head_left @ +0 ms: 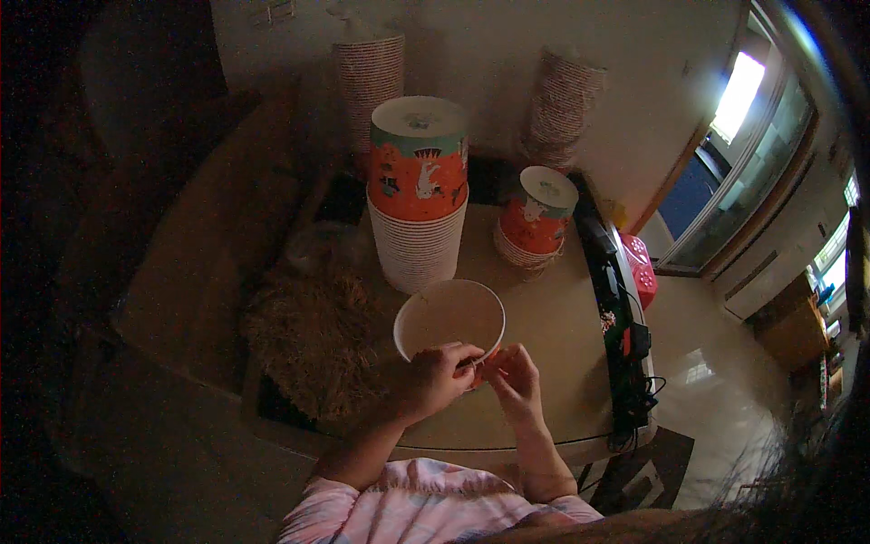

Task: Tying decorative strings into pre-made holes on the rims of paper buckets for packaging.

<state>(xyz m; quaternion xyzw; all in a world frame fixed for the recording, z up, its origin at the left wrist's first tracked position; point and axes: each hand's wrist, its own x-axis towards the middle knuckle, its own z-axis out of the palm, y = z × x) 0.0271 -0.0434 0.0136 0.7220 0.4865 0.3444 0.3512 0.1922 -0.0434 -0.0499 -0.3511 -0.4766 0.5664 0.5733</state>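
Note:
A paper bucket (449, 313) with a white inside and an orange outer wall stands tilted before me, its mouth toward me. My left hand (440, 379) is closed over its near rim, fingertips inside. Against the outer wall just right of it, my right hand (517, 381) is pinched; whatever lies between its fingertips is too small to make out. A tall stack of upside-down paper buckets (419, 240), the top one orange and green with pictures, rises behind. To its right sits a shorter upside-down stack (535, 222) with strands around its lower rims. Left of my hands lies a heap of brown string-like strands (317, 340).
Two more tall stacks of paper buckets, a left one (370, 82) and a right one (564, 104), stand by the wall. Black devices with cables (639, 349) and a red box (639, 269) line the table's right edge. A brown chair-like shape (204, 245) is at left.

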